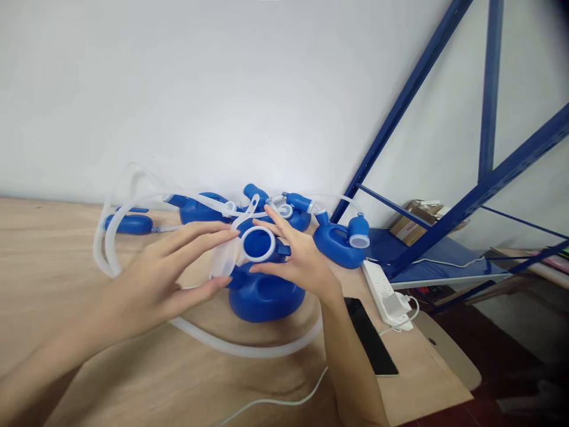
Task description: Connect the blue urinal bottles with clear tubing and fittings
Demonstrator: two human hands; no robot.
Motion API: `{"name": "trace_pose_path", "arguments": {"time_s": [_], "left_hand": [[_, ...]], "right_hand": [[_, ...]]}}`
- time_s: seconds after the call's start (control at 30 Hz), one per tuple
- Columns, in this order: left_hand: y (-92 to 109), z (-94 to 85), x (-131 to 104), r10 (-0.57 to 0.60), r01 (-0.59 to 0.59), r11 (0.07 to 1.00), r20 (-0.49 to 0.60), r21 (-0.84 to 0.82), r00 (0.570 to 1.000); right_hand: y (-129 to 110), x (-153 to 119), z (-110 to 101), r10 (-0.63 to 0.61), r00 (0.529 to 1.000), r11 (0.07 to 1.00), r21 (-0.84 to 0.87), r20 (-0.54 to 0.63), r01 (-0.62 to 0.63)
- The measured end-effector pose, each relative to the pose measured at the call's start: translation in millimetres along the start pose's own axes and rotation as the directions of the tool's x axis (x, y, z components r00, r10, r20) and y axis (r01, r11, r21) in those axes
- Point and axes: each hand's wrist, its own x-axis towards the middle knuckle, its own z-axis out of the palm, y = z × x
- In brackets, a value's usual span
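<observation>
And here were two busy hands over the table [146, 373]: the left hand [169, 276] was clamped on a translucent cap [223, 259], thumb below and fingers above, while the right hand [304, 258] was closed around a blue cup [258, 244], its white-rimmed mouth turned toward the viewer! Cap and cup hung side by side, very near one another, whether touching I couldn't tell, over a blue handled bottle [267, 299] that sat on the wood

A light, even pinch looked best for that cap, since thin-looking plastic could be squeezed out of round; the cup, by contrast, called for a firm hold behind the rim, fingertips clear of the mouth. Steady wrists mattered too, with a pale tube [249, 351] curving across the front, liable to snag a forearm

Beyond, more tubing [109, 246] looped up at the left, and another blue bottle [340, 249] stood behind the right hand. Off to that side lay a dark phone [371, 338] and a white power strip [377, 281], best kept well away from the elbow
</observation>
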Motion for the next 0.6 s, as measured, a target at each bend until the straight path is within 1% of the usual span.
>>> {"name": "trace_pose_path", "arguments": {"time_s": [0.1,0.17,0.23,0.27,0.37,0.43,0.5,0.53,0.6], "left_hand": [[7,9.5,30,0.027,-0.027,1.0,0.029,0.002,0.999],[4,12.8,40,0.063,-0.064,0.998,0.065,0.016,0.996],[1,16.0,43,0.094,-0.099,0.993,0.079,0.059,0.992],[0,18.0,43,0.104,-0.11,0.99,0.066,0.089,0.992],[-1,23.3,42,0.101,-0.098,0.986,-0.015,0.132,0.995],[-3,23.2,43,0.054,-0.048,0.995,-0.068,0.09,0.996],[-8,19.0,44,-0.045,0.048,0.999,-0.139,0.017,0.989],[-11,15.9,45,-0.105,0.103,0.995,-0.19,-0.019,0.976],[-20,10.0,46,-0.216,0.199,0.976,-0.299,-0.087,0.93]], "right_hand": [[-3,-1,8,0.021,0.999,1.0,0.01,0.037,-0.021],[-3,-1,12,0.042,0.999,0.999,0.021,0.03,-0.042],[-3,-1,18,0.066,0.997,0.997,0.036,0.027,-0.067],[-4,0,21,0.076,0.997,0.996,0.046,0.026,-0.077],[-7,2,30,0.086,0.996,0.989,0.123,-0.005,-0.084],[-9,3,33,0.067,0.995,0.98,0.194,-0.072,-0.052],[-10,3,29,0.048,0.99,0.978,0.209,-0.13,-0.02],[-10,3,26,0.045,0.987,0.982,0.19,-0.151,-0.016],[-8,4,18,0.07,0.984,0.988,0.148,-0.161,-0.046]]}}
